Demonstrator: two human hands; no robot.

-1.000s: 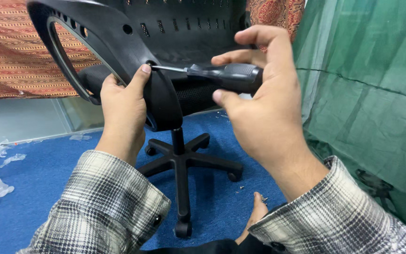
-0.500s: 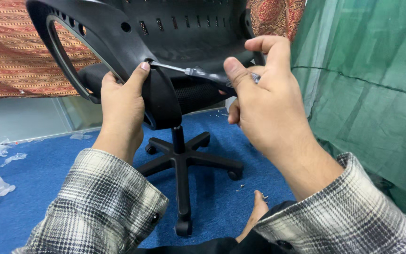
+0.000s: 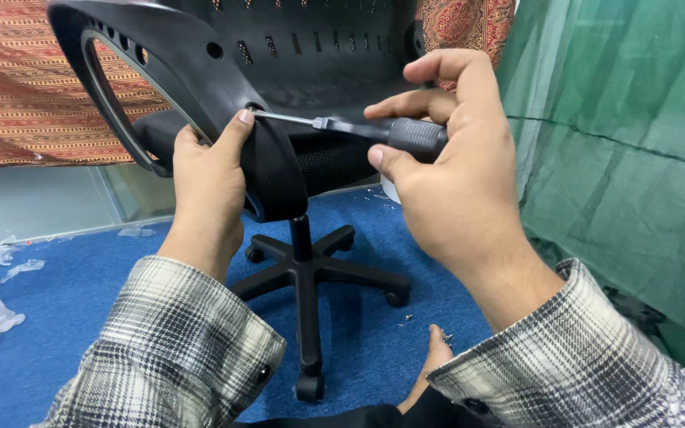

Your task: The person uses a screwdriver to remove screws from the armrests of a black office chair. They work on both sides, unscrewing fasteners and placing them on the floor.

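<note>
Screwdriver (image 3: 374,131) lies nearly level, its long axis running left to right with the metal tip set in a hole of the black armrest bracket (image 3: 267,162) and the dark ribbed handle toward the right. The right hand (image 3: 445,174) is closed on that handle, thumb beneath and fingers curled over it. The left hand (image 3: 208,186) clamps the armrest bracket just beside the tip, thumb pressed next to the hole, so it is the nearer hand to the screw point. Behind stands the office chair's star base (image 3: 307,269) on blue carpet (image 3: 57,317); a green sheet (image 3: 620,158) hangs at right.
</note>
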